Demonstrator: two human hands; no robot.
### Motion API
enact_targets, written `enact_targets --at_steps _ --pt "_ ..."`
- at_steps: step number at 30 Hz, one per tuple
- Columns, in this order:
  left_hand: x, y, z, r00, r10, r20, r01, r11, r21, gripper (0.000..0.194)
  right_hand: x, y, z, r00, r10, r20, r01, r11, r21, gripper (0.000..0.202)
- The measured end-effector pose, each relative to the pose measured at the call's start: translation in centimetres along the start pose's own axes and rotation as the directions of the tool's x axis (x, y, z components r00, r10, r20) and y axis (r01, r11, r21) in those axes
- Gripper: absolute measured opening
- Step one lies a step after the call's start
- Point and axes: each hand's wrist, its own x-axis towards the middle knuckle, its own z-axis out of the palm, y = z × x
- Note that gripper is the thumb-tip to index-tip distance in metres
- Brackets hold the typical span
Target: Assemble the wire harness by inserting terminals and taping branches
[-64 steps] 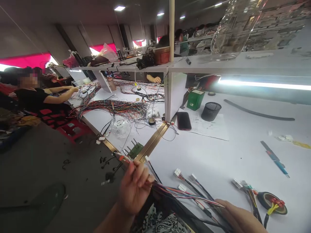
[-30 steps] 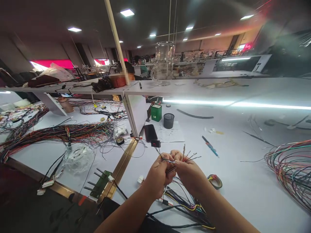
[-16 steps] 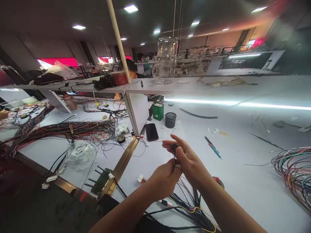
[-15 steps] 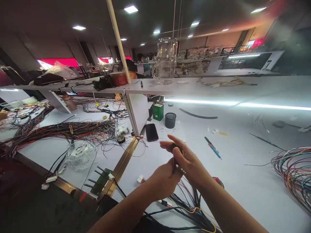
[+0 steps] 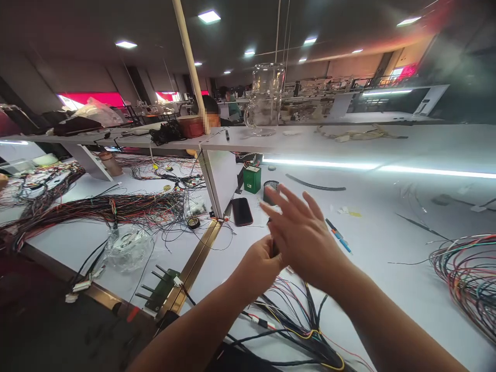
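While the left hand (image 5: 258,266) pinches the wires (image 5: 298,323) above the table (image 5: 387,289), the right hand (image 5: 306,240) hovers beside it, fingers spread, holding nothing.

I see a white table (image 5: 387,289) under my hands. The wires (image 5: 306,330) trailing below my left hand (image 5: 258,266) are mostly black, with yellow, red and white strands among them. Past my right hand (image 5: 306,240) lie a black phone (image 5: 242,211), a green box (image 5: 252,179) with a white label, a black mesh cup (image 5: 269,190) and a blue pen (image 5: 335,235). At the far right a coil (image 5: 465,274) mixes red, green, blue and orange. A brass-coloured strip (image 5: 194,266) runs down the table's left edge.
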Motion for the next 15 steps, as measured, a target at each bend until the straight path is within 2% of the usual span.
enact_targets --at_steps 1,3,5,7,9,11,13,15 --pt "-0.2 0.1 -0.2 1.0 0.002 0.025 -0.003 1.0 0.007 0.026 0.1 0.5 0.3 0.997 0.07 0.022 -0.071 0.997 0.034 0.042" --pt "-0.7 0.3 -0.9 0.992 -0.026 0.127 0.019 0.998 0.054 0.023 -0.1 1.6 0.8 0.978 0.137 0.159 -0.168 0.966 0.196 0.045" --pt "-1.0 0.5 -1.8 0.964 -0.108 0.241 0.078 0.988 0.13 0.025 -0.5 2.2 0.8 0.942 0.035 0.334 -0.177 0.897 0.405 0.05" --pt "-1.3 0.6 -2.6 0.931 -0.172 0.323 0.139 0.982 0.124 0.028 -0.8 1.8 0.6 0.898 -0.101 0.428 -0.157 0.835 0.527 0.056" --pt "-1.7 0.5 -3.1 0.926 -0.17 0.336 0.174 0.985 0.016 0.025 -0.9 0.7 0.3 0.888 -0.143 0.438 -0.117 0.849 0.515 0.064" --pt "-2.4 0.1 -3.2 0.935 -0.138 0.326 0.173 0.982 -0.081 0.021 -0.8 -1.1 0.2 0.911 -0.123 0.394 -0.065 0.899 0.432 0.069" --pt "-3.5 -0.7 -3.2 0.944 -0.119 0.306 0.148 0.986 -0.073 0.017 -0.7 -3.0 0.2 0.921 -0.166 0.353 0.019 0.923 0.385 0.072" --pt "-4.8 -1.7 -3.4 0.955 -0.122 0.27 0.136 0.99 -0.032 0.017 -0.7 -4.6 0.4 0.883 -0.271 0.383 0.1 0.907 0.409 0.063"
